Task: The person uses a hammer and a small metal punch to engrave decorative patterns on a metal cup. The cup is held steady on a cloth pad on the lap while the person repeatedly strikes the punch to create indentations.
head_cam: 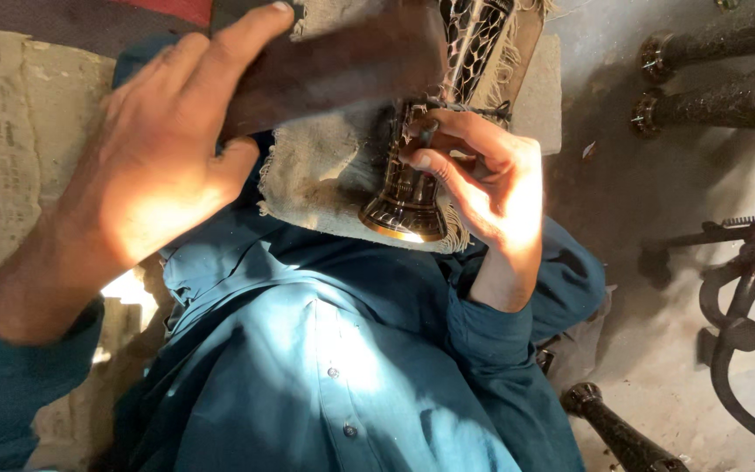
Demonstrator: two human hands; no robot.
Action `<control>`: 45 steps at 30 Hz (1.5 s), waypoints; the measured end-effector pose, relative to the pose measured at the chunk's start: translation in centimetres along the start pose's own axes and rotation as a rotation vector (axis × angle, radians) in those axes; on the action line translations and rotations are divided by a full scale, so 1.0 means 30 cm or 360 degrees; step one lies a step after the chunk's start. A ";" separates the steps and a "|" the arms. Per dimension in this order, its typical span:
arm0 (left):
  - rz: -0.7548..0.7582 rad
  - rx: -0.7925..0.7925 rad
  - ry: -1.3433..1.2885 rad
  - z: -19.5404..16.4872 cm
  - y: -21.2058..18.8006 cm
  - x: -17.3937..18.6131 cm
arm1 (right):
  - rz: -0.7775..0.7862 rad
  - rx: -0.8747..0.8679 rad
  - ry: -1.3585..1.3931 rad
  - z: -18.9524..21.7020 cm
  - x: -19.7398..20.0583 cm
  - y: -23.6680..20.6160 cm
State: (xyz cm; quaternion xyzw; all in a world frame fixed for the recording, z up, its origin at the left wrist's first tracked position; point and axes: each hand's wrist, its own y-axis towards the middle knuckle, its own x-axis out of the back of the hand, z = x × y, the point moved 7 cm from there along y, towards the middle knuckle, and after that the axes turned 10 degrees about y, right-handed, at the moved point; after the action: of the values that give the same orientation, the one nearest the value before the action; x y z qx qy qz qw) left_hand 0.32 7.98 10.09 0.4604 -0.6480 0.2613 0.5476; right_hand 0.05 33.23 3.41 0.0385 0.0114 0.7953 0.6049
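My left hand [146, 157] is raised at the upper left, gripping a dark brown wooden block [342, 65] that hangs over the work. My right hand [482, 175] pinches a thin dark metal tool [426, 133] against an engraved dark metal piece [408, 197] with a flared, shiny base. That piece lies on a frayed grey cloth [321, 179] across my lap, and its patterned upper part [474, 39] runs up behind the block. I wear a blue-green shirt [325, 350].
Several similar dark engraved metal legs lie on the dusty floor: two at the upper right [727, 96] and one at the bottom right [618, 433]. A curved iron frame [736, 332] stands at the right edge. A pale stone slab [10, 149] is on the left.
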 end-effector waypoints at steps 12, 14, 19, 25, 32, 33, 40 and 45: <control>-0.0048 -0.0148 0.0265 -0.083 0.036 0.051 | -0.0005 0.0009 0.0167 -0.014 0.031 -0.021; -0.0020 -0.0151 0.0285 -0.107 0.046 0.051 | 0.0003 0.0049 0.0112 -0.009 0.051 -0.029; -0.0079 -0.0148 0.0412 -0.133 0.074 0.086 | 0.0016 0.0050 0.0250 0.006 0.074 -0.030; -0.0065 -0.0311 0.0597 -0.155 0.061 0.087 | 0.0047 0.0051 0.0381 -0.007 0.060 -0.043; -0.0101 -0.0411 0.0686 -0.179 0.062 0.068 | 0.0124 0.0167 0.0376 -0.054 0.080 -0.060; -0.0075 -0.0402 0.0688 -0.179 0.065 0.063 | 0.0115 0.0177 0.0433 -0.058 0.084 -0.062; -0.0026 -0.0346 0.0337 -0.192 0.092 0.064 | 0.0109 0.0132 0.0653 -0.081 0.101 -0.066; -0.0002 -0.0423 0.0701 -0.231 0.111 0.058 | 0.0129 0.0148 0.0553 -0.083 0.124 -0.074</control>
State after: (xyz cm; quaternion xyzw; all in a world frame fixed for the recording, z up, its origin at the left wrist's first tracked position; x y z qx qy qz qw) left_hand 0.69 14.75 14.12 0.3167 -0.5417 0.2674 0.7313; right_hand 1.00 37.47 0.98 -0.0712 0.1508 0.8124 0.5587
